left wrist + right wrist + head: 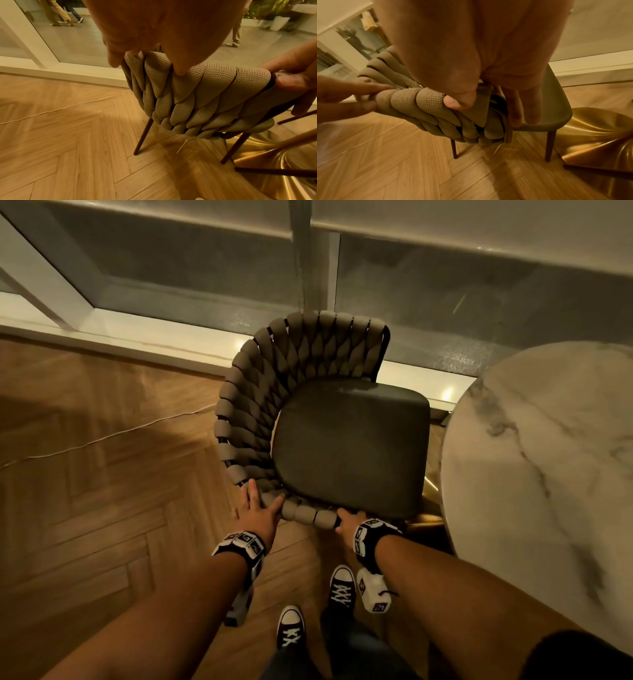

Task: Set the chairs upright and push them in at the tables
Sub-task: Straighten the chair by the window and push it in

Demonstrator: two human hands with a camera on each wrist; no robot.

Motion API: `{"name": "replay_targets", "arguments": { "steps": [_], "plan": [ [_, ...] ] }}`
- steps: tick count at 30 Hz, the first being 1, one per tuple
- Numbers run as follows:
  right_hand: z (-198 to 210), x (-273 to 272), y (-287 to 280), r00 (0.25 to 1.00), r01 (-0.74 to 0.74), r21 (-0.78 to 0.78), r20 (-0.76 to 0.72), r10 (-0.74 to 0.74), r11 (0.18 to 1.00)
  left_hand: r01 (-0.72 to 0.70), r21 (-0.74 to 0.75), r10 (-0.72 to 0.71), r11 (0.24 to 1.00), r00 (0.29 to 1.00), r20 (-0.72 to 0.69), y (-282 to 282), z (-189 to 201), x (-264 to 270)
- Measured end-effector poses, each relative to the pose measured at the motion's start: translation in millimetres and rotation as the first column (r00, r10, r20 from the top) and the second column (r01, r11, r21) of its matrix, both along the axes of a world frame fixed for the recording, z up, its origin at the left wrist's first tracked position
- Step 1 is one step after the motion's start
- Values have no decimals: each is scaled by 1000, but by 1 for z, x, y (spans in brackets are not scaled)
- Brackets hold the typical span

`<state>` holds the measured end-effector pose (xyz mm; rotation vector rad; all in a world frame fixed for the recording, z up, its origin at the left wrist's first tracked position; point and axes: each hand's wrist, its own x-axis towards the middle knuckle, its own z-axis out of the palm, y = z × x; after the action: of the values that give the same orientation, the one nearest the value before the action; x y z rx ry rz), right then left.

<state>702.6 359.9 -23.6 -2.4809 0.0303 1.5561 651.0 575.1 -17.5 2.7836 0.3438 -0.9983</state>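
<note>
**Head view: both hands working the chair's woven back beside the marble tabletop**

Head view is looking straight down, and starting at the left, a thin cord (113,436) is trailing across the herringbone wood floor (102,508). Moving in, the left hand (257,510) is resting on the near rim of the chair (349,446), fingers (251,491) spread fairly wide and draped over the padded beige weave, thumb lying along its top. The left wrist view is showing those fingertips hooking over the rim rather than clamping it. The chair is standing upright on its dark legs (143,136), on the floor, seat facing the glass wall (205,268), its right edge just beside the tabletop (548,474). Next across, the right hand (351,523) is gripping the end of the woven back; the right wrist view is showing the thumb (458,100) pressing on the weave and the fingers curling down behind the frame. Below, two dark sneakers (291,628) are standing on the floor. Under the tabletop, a brassy gold base (594,135) is gleaming next to the chair's legs.
</note>
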Motion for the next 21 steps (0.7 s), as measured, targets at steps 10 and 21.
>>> {"name": "replay_targets", "arguments": {
  "steps": [10,21],
  "plan": [
    [0,18,-10,994,78,97,75,-86,992,-23,46,25,999,999,-47,-9,14,31],
    [2,-9,-25,989,111,114,82,-121,987,-54,2,54,999,995,-87,-22,17,6]
  ]
}}
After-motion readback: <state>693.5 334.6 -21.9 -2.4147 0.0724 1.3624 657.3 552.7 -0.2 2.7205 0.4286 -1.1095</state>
